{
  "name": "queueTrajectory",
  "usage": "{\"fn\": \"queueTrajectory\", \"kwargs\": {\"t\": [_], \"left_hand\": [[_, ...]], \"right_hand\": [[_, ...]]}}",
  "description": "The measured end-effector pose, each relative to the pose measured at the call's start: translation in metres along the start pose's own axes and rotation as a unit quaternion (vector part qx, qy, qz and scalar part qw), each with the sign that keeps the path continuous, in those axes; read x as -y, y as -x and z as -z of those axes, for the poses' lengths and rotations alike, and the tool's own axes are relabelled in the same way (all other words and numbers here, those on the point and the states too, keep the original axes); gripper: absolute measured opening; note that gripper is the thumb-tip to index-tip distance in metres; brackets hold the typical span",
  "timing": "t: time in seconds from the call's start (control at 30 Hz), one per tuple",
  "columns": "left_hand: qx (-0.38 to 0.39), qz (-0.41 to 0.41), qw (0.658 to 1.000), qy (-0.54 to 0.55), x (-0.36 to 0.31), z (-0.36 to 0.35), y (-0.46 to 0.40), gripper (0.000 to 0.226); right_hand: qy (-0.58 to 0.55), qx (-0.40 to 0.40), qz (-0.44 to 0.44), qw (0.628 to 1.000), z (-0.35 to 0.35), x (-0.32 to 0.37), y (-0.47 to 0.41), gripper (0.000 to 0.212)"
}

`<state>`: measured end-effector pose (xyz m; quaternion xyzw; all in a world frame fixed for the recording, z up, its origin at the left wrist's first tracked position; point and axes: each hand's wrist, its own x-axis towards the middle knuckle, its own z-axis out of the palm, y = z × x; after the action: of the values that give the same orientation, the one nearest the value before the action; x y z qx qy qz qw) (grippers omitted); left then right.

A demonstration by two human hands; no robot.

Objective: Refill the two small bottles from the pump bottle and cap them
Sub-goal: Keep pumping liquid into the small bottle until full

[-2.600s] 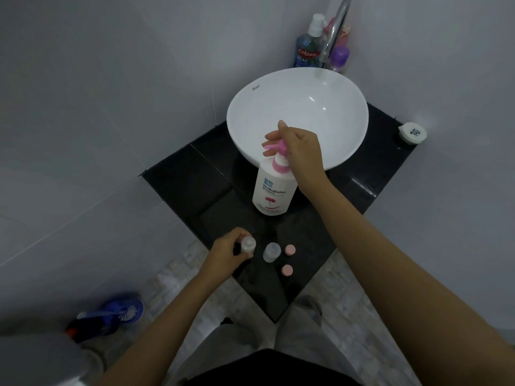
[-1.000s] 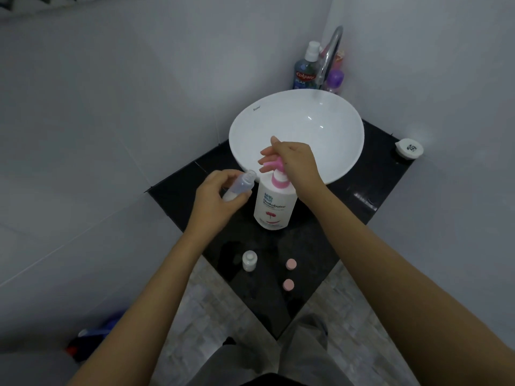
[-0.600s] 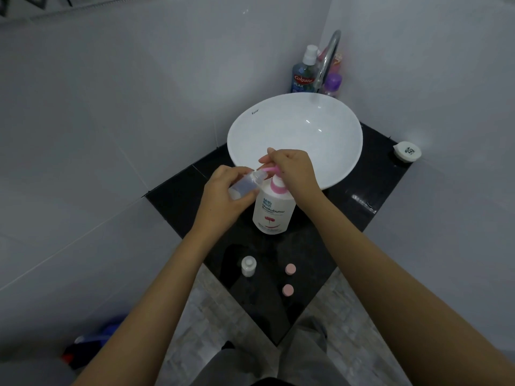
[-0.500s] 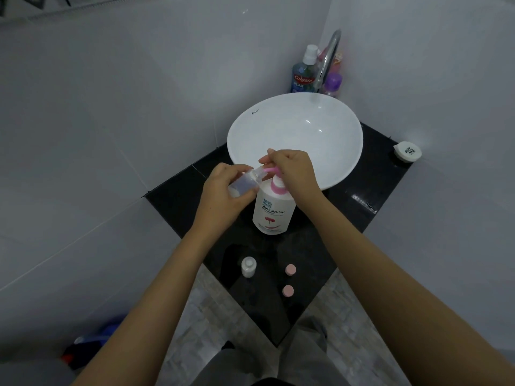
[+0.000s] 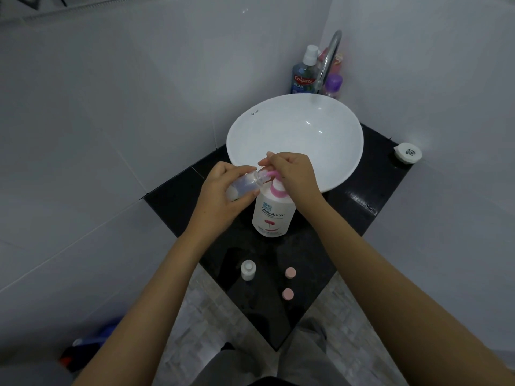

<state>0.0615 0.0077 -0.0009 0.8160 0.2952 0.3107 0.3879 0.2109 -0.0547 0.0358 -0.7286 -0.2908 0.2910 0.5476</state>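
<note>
Leftmost, the left hand (image 5: 220, 196) is clamped round a clear small bottle (image 5: 245, 183), tilted, its mouth touching the pink spout of the white pump bottle (image 5: 271, 211); its contents cannot be told. Right hand (image 5: 295, 174) rests closed over the pump head. Nearer, a second small bottle (image 5: 248, 270) stands uncapped, with two pink caps (image 5: 290, 273) beside it on the black counter (image 5: 362, 207).

The counter (image 5: 359, 201) is glossy black stone, and the basin (image 5: 295, 129) on it looks like smooth, shiny white ceramic. The pump bottle (image 5: 271, 215) is matt white plastic; the small bottle (image 5: 245, 183) beside its spout is clear plastic. At the far side, the tap (image 5: 330, 55) is polished metal.
</note>
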Motion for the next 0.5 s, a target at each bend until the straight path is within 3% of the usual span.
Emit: {"fn": "queueTrajectory", "kwargs": {"t": [0.27, 0.5], "left_hand": [[0.007, 0.014, 1.0, -0.003, -0.004, 0.0, -0.001, 0.043], [-0.017, 0.015, 0.999, 0.038, -0.008, 0.001, -0.001, 0.043]], "right_hand": [[-0.039, -0.004, -0.003, 0.999, 0.002, 0.004, 0.002, 0.036], [0.001, -0.028, 0.009, 1.0, -0.004, -0.007, -0.003, 0.039]]}}
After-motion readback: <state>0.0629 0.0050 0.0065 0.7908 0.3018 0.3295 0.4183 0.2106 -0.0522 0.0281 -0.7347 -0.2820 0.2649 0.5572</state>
